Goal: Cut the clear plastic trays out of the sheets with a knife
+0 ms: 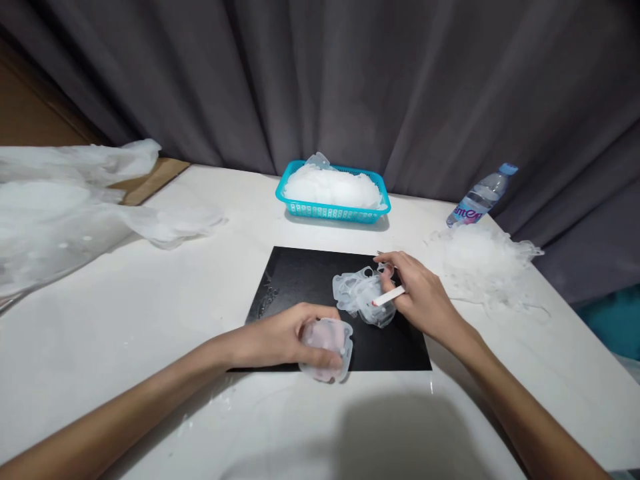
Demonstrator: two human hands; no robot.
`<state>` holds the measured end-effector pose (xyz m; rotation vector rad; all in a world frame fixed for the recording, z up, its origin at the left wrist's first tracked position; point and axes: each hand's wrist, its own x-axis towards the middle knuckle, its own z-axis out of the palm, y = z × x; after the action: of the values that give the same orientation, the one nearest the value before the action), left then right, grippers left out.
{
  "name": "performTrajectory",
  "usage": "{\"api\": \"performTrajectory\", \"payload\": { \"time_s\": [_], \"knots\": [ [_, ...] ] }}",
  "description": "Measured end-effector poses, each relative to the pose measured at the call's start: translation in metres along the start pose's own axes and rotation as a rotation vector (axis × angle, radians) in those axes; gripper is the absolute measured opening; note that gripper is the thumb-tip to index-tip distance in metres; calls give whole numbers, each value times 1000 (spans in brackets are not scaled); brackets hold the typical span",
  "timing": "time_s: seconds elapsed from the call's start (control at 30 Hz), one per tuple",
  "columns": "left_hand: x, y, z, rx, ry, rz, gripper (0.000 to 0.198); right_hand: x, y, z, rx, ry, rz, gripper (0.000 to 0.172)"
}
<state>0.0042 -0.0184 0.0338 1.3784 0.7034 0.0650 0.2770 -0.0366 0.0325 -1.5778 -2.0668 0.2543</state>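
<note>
My left hand [295, 337] is closed round a squarish, translucent plastic piece [326, 337] with rounded, notched edges, possibly several stacked together. It is held over the front edge of a black mat [300, 280]. My right hand [417, 290] grips a thin white stick-like tool [390, 296] with a red end; its other end is mostly hidden by the fingers. A small translucent plastic bit [385, 268] shows at those fingertips. Under and beside my right hand, a loose pile of similar translucent plastic pieces [363, 295] lies on the mat.
Behind the mat stands a turquoise basket [333, 212] full of whitish plastic pieces. To the right are a heap of translucent scraps [483, 260] and a tilted-looking water bottle [480, 197]. Large clear plastic bags [60, 213] and cardboard [155, 179] occupy the left. A grey curtain [350, 80] hangs behind the table.
</note>
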Motion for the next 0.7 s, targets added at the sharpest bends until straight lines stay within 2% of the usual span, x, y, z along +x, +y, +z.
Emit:
{"api": "performTrajectory", "payload": {
  "time_s": [0.07, 0.13, 0.23, 0.4, 0.47, 0.57, 0.7],
  "knots": [
    [1, 3, -1, 0, 51, 43, 34, -2, -2, 1, -37, -6, 27, 27],
    [2, 6, -2, -2, 90, 86, 32, -3, -6, 2, -42, 56, 41, 30],
    [1, 8, -2, -10, 149, 155, 29, -5, -17, -1, 53, 123, -45, 24],
    [0, 8, -2, 55, 265, 259, 25, -10, -32, -4, 209, 8, -219, 13],
    [0, 7, -3, 121, 299, 292, 24, -11, -32, -4, 306, -55, -222, 14],
    [0, 5, -4, 169, 323, 338, 22, -10, -26, -5, 369, -81, -211, 17],
    [0, 4, -6, 169, 349, 387, 21, -6, -13, -5, 257, -49, -211, 21]
  ]
}}
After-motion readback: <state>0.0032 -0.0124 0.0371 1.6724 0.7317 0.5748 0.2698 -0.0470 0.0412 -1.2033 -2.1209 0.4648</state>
